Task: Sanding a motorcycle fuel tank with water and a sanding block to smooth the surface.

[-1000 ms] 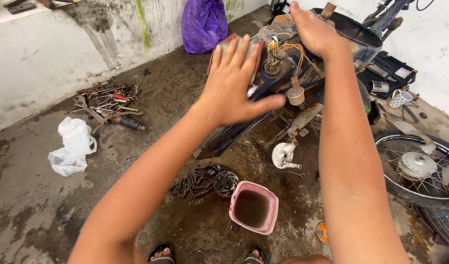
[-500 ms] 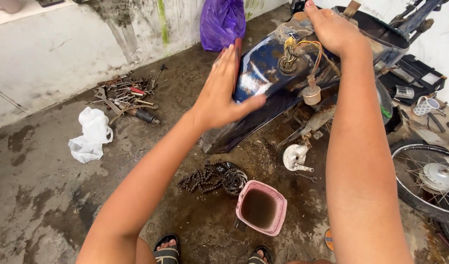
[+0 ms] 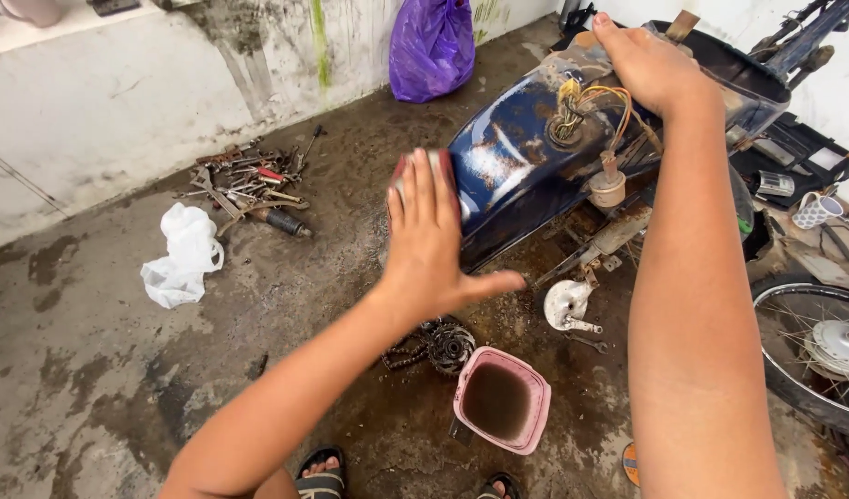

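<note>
A dark blue, rusty motorcycle fuel tank (image 3: 521, 171) sits on a stripped motorcycle frame, with yellow and orange wires (image 3: 591, 106) sticking up from its top. My left hand (image 3: 434, 240) is flat, fingers together, palm pressed against the tank's near end. My right hand (image 3: 651, 65) rests palm down on the tank's far top edge, fingers curled over it. Neither hand holds a loose object.
A pink tub (image 3: 501, 399) of dark liquid stands on the wet concrete floor by my feet. Beside it lie a chain and sprocket (image 3: 436, 346). Tools (image 3: 254, 185) and a white bag (image 3: 180, 254) lie left. A purple bag (image 3: 432, 46) leans on the wall. A wheel (image 3: 822, 346) lies right.
My left hand slid down and left from the tank's top to its near end. The tank's blue side now shows. My right hand stayed on the far edge.
</note>
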